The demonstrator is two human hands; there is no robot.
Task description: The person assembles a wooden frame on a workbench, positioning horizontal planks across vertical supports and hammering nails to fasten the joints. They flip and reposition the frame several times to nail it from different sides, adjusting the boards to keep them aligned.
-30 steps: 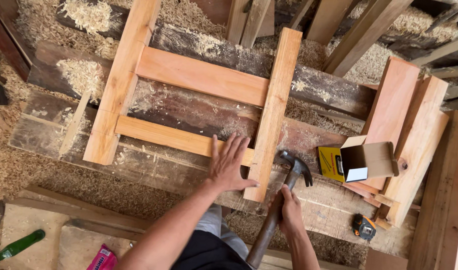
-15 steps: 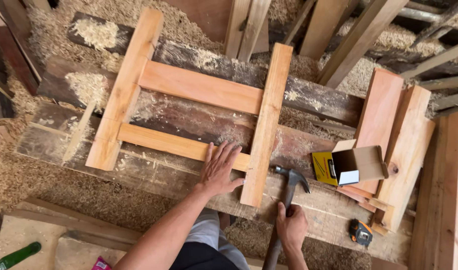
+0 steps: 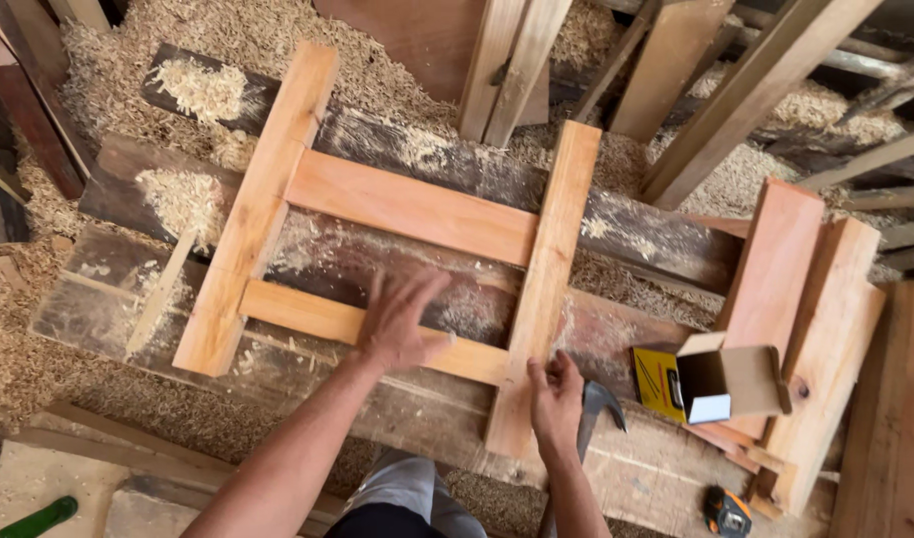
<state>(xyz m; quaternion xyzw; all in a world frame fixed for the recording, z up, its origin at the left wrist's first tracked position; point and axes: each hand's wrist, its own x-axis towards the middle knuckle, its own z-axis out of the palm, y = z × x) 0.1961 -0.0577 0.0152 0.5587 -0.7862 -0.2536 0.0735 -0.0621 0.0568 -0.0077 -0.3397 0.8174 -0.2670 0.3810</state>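
A light wooden frame (image 3: 407, 204) of two long uprights and two cross rails lies flat on a dark plank bench (image 3: 656, 239). My left hand (image 3: 397, 321) is spread open over the lower cross rail (image 3: 307, 317), slightly blurred. My right hand (image 3: 557, 399) sits at the right edge of the right upright (image 3: 547, 289), near its lower end. It grips a hammer (image 3: 602, 401) close to the steel claw head, and the handle runs down behind my wrist. Whether the fingers also pinch something small cannot be told.
An open yellow and brown cardboard box (image 3: 721, 384) rests right of the hammer. Several reddish boards (image 3: 806, 299) are stacked at the right. A small tape measure (image 3: 726, 513) lies below them. Wood shavings (image 3: 38, 329) cover the floor, and timbers (image 3: 756, 80) lean at the back.
My left hand slid left along the lower rail. My right hand moved up the hammer handle towards the head and came against the right upright.
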